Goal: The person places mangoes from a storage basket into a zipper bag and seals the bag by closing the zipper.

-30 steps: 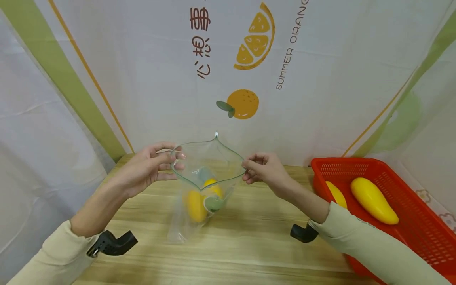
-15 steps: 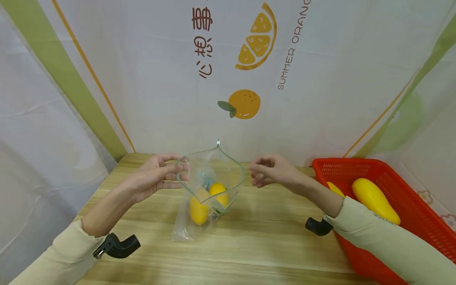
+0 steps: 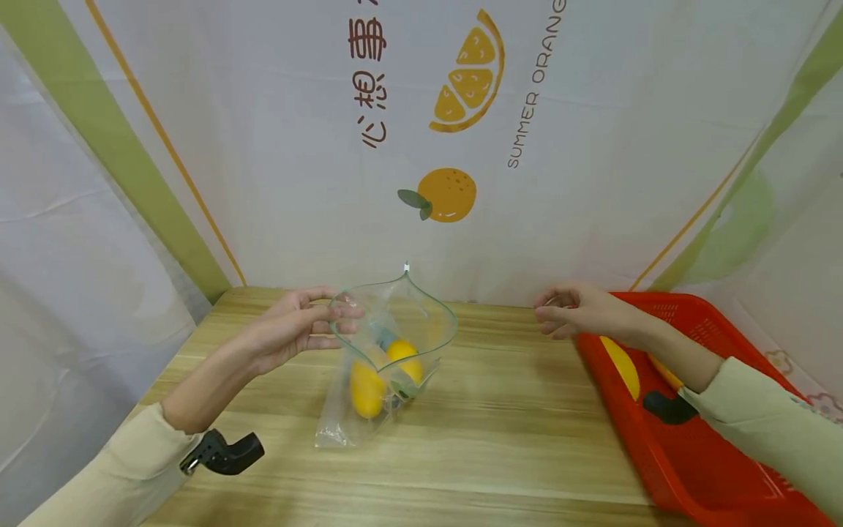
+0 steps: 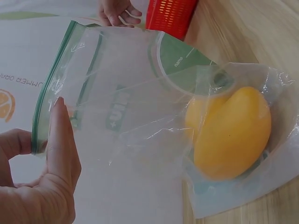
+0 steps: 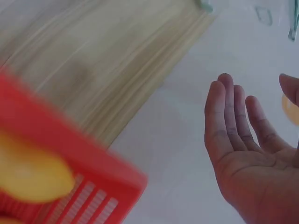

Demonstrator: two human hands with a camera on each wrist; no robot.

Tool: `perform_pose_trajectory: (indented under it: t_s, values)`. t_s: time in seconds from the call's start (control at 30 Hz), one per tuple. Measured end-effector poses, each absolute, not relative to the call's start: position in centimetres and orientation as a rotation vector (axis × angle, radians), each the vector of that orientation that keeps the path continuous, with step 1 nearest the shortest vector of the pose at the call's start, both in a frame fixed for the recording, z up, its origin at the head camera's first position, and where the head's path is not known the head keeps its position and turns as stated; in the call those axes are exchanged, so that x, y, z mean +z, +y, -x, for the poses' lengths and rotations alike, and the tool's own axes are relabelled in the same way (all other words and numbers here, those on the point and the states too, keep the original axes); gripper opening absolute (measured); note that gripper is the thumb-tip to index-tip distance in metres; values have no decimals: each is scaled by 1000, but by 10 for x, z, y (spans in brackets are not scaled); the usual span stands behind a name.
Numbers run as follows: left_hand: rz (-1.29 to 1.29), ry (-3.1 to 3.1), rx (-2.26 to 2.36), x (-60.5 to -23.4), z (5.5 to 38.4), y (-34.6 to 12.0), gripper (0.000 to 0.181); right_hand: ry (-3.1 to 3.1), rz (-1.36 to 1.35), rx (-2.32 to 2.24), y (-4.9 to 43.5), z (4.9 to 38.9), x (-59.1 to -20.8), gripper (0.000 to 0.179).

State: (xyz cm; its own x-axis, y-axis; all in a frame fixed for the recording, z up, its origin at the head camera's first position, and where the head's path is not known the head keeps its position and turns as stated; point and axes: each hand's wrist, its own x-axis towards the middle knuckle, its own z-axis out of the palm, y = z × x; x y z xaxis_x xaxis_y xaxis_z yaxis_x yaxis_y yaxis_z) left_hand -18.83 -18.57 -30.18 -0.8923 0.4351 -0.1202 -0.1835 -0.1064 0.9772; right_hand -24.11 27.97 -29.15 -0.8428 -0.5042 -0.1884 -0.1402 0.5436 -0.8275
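A clear zip bag (image 4: pixel 140 135) with a green zip edge stands on the table, its mouth spread wide and a white slider (image 3: pixel 406 268) at the far corner. Two yellow mangoes (image 4: pixel 236 135) lie in the bottom of it. My left hand (image 3: pixel 283 333) pinches the left side of the rim between thumb and fingers. Off to the right, my right hand (image 3: pixel 586 315) holds nothing; its fingers are loosely bent near the far left corner of the red basket (image 3: pixel 632 446). In the right wrist view the palm (image 5: pixel 261 177) shows bare.
Inside the red basket lie a yellow mango (image 3: pixel 621 366) along the left wall and another (image 3: pixel 665 372), partly hidden by the right forearm. A wooden table (image 3: pixel 500 439) carries bag and basket. Behind it hangs a white curtain (image 3: pixel 296 183) printed with oranges.
My right hand has let go of the bag's right rim and moved right to the basket. The bag has sunk slightly and settled, while my left hand keeps hold of its rim.
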Motion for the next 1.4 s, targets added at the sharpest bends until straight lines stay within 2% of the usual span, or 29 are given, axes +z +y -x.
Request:
perform_pose_trajectory:
  t_s: [0.13, 0.67, 0.9, 1.4]
  values:
    - [-269, 1750, 2051, -303, 191, -184, 27, 2443, 481, -1166, 303, 238, -289, 46]
    - [-309, 1689, 2036, -313, 196, -180, 45, 2568, 531, -1020, 383, 235, -289, 42]
    - [-342, 1719, 2011, -312, 196, -181, 50, 2494, 474, -911, 404, 230, -280, 45]
    - [-335, 1714, 2015, -310, 196, -177, 49, 2402, 324, -864, 415, 236, -305, 65]
